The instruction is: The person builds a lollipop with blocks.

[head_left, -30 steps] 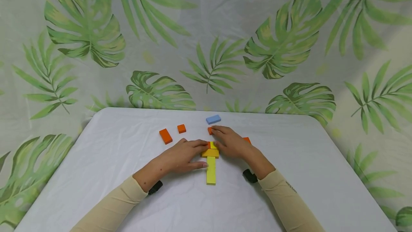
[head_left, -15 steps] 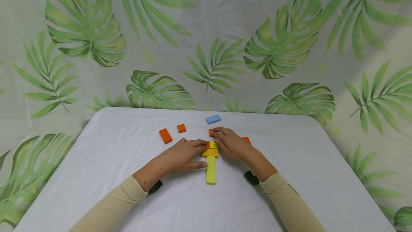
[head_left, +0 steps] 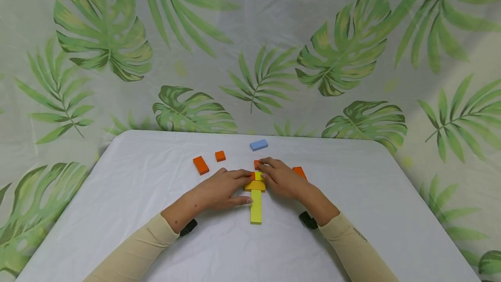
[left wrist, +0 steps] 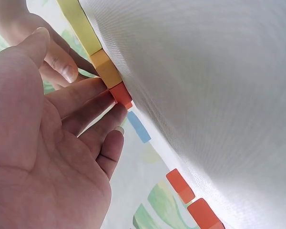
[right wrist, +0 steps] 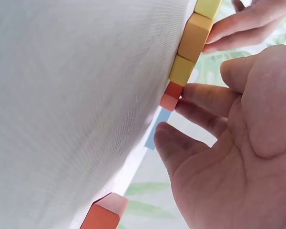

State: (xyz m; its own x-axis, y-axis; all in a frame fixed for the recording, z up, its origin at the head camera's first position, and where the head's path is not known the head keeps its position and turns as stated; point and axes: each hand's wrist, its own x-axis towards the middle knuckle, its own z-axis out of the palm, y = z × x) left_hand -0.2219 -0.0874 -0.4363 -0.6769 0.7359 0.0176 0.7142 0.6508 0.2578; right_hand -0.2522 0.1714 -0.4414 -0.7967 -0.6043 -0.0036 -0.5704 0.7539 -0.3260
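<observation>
In the head view, a long yellow block [head_left: 256, 212] lies lengthwise on the table with an amber block [head_left: 255, 187] at its far end. Beyond the amber block sit a small orange-red block [head_left: 253, 176] and a small yellow block [head_left: 259, 176], side by side. My left hand [head_left: 219, 189] touches the orange-red block's side with extended fingertips [left wrist: 102, 90]; its thumb is near the long yellow block. My right hand [head_left: 287, 180] has its fingertips [right wrist: 188, 90] against a small orange-red cube [right wrist: 171, 95], just beyond the small pair. The right thumb stays off the cube.
At the far side lies a blue block [head_left: 259, 145]. To the left are an orange rectangular block [head_left: 201, 165] and a small orange cube [head_left: 220, 156]. Another orange block [head_left: 299, 172] is partly hidden behind my right hand. The white-covered table [head_left: 129, 177] meets a leaf-patterned backdrop [head_left: 258, 25].
My right hand has shifted slightly nearer to me, and the small orange-red cube has slid with it toward the small pair of blocks. My left hand has stayed in place.
</observation>
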